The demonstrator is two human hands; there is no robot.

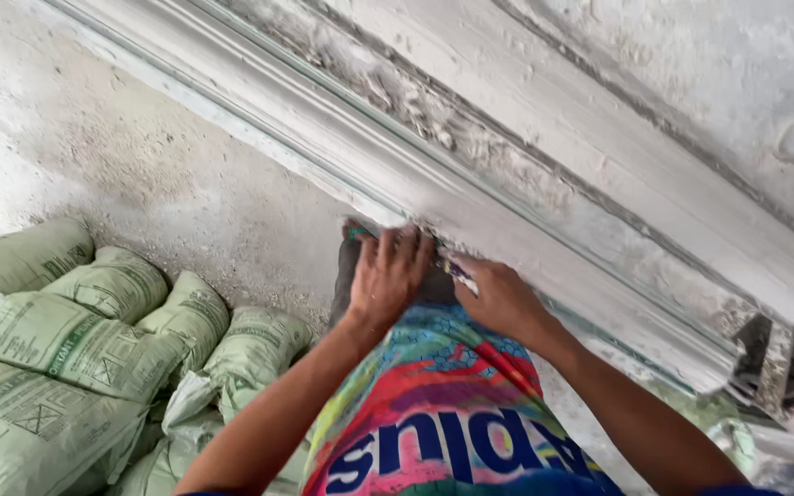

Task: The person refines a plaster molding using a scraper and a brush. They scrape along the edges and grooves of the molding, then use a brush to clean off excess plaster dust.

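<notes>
A long white plaster moulding, dusty and ribbed, runs slantwise from the upper left down to the right edge. The left hand lies flat against its lower edge, fingers spread and pressing, gripping nothing. The right hand is closed round a small tool whose pale tip touches that same lower edge, just beside the left hand (what kind of tool it is cannot be made out). Beneath both hands a knee in bright patterned shorts shows. On the dusty floor to the left lie stacked green sacks, all shut, contents hidden.
</notes>
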